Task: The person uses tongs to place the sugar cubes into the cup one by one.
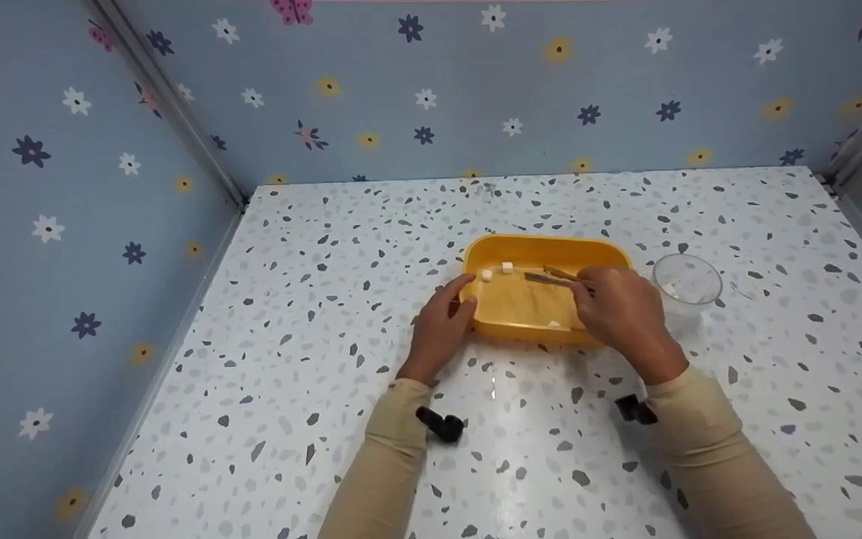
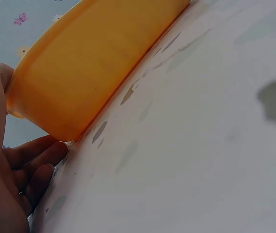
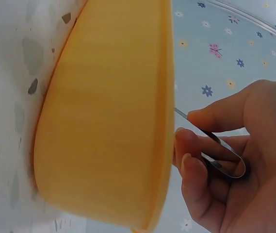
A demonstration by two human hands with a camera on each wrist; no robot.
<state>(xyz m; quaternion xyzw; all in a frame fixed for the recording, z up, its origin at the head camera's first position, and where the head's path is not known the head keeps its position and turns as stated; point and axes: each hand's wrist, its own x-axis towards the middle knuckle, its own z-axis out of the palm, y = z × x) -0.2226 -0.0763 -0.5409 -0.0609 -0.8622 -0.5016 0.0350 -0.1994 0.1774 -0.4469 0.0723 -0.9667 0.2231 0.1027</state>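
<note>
A shallow yellow-orange rectangular plastic tub (image 1: pixel 528 303) sits on the white, grey-speckled bench (image 1: pixel 311 299), with a clear round cup (image 1: pixel 689 281) just beside its right end. Inside the tub lie small white cubes (image 1: pixel 507 267): two near the far left corner, and one partly hidden by the near wall. The left hand (image 1: pixel 440 329) grips the tub's left end at the rim. The right hand (image 1: pixel 622 311) pinches a pair of slim metal tweezers (image 1: pixel 551 280) over the tub, tips apart, with no cube visible between them.

The cubes look very light and probably firm, though they may crumble or skid if squeezed off-centre; opposite flat sides seem the best place to take hold. The tweezers look springy and likely slick, so the middle of both arms suits the fingers. The tub seems light enough to slide — a hold on its rim should check that.

Only the head view shows the cubes, the cup and the tweezer tips. The left wrist view adds the bent fingers low by the tub's base; the right wrist view reveals the tweezers' rounded bend near the palm — but the tub's wall hides its contents there.
</note>
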